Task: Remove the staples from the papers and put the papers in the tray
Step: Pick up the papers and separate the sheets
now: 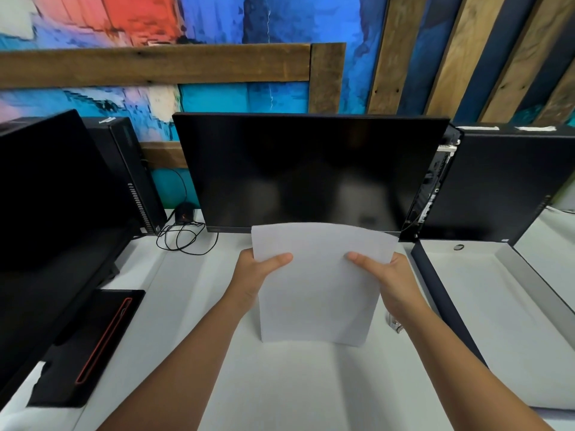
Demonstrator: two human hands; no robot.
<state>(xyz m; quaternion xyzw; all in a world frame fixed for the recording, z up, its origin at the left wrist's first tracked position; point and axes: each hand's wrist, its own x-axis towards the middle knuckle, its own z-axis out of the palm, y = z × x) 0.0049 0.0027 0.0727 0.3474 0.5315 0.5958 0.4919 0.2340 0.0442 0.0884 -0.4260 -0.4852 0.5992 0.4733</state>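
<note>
Both hands, left hand [255, 273] and right hand [392, 276], are holding the papers [320, 281] upright above the white tabletop [289, 384], thumbs pressing the front; the tray [485, 293] is lying just right.

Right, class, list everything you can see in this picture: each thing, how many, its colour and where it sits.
papers: count unclear, white, held upright at desk centre
tray: one, white inside, dark outside, right
centre monitor: one, black, behind papers
left monitor: one, black, far left
left tower: one, black, beside left monitor
right tower: one, black, behind tray
cables: tangle, black, left of centre monitor
flat base: one, black with red strip, lower left
desk: one, white
left hand: grips papers' left edge
right hand: grips papers' right edge
</note>
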